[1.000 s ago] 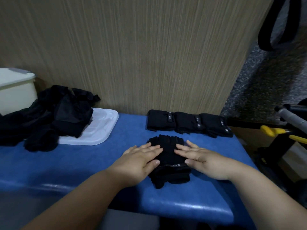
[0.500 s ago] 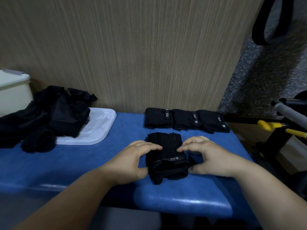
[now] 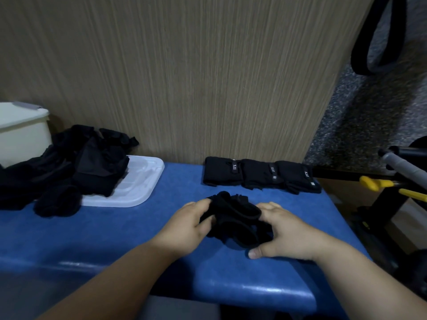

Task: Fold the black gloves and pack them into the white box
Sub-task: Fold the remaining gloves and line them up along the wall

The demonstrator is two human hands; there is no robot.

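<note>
Fingers (image 3: 196, 206) of the left hand (image 3: 187, 227) curl round the left edge of a black glove (image 3: 235, 218), with the thumb pressed against its side. The right hand (image 3: 288, 232) grips the same glove from the right with bent fingers, and its thumb lies flat on the blue counter (image 3: 115, 234) at the glove's near corner. The glove is bunched and partly rolled between the two hands, its near part resting on the counter and its far edge lifted.

Just beyond the glove, against the wood-grain panel (image 3: 208, 77), three folded gloves (image 3: 261, 175) lie side by side in a row, touching one another, each with a small pale label. Well to the left of the glove a white lid (image 3: 141, 185) lies flat on the counter, and a pile of loose black gloves (image 3: 69, 174) covers the lid's left part and spills past it. Farther left of the glove, behind that pile, stands the white box (image 3: 20, 135), only partly in view. Right of the glove, off the counter's end, a yellow-handled tool (image 3: 374, 182) shows.
</note>
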